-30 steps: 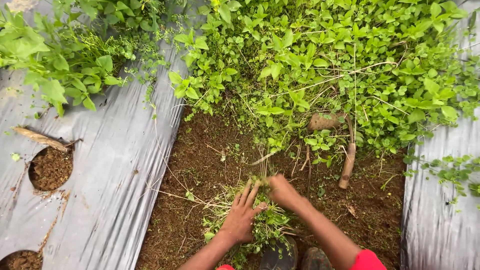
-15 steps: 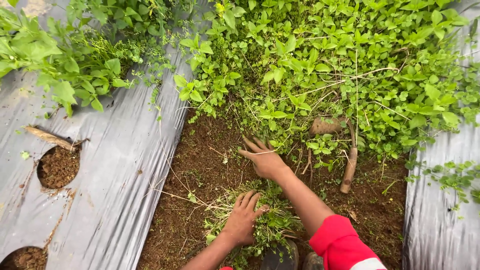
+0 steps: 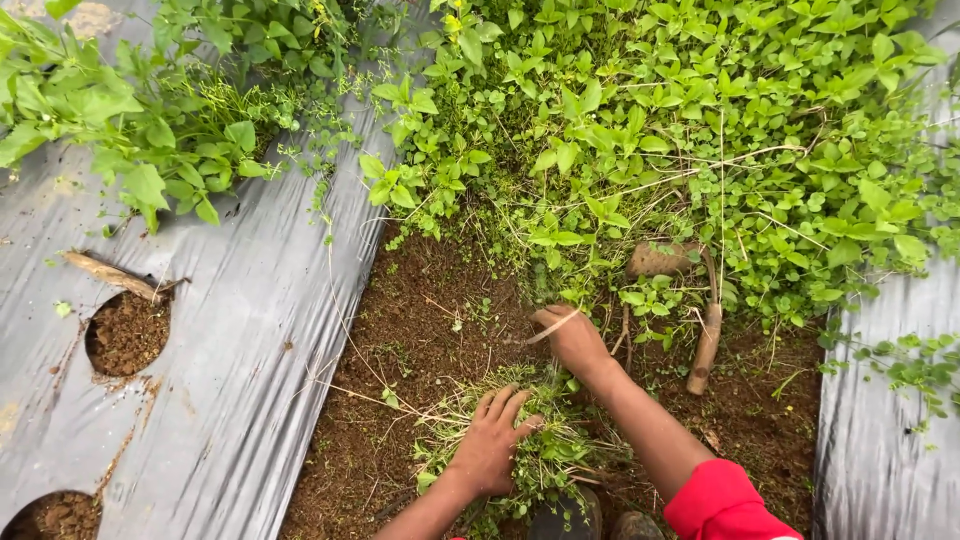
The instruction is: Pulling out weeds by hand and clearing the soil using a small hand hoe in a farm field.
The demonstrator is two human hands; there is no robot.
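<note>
pulled weeds (image 3: pixel 545 455) — green, stringy, heaped on soil

No packages, labels, signs or screens in view.
</note>
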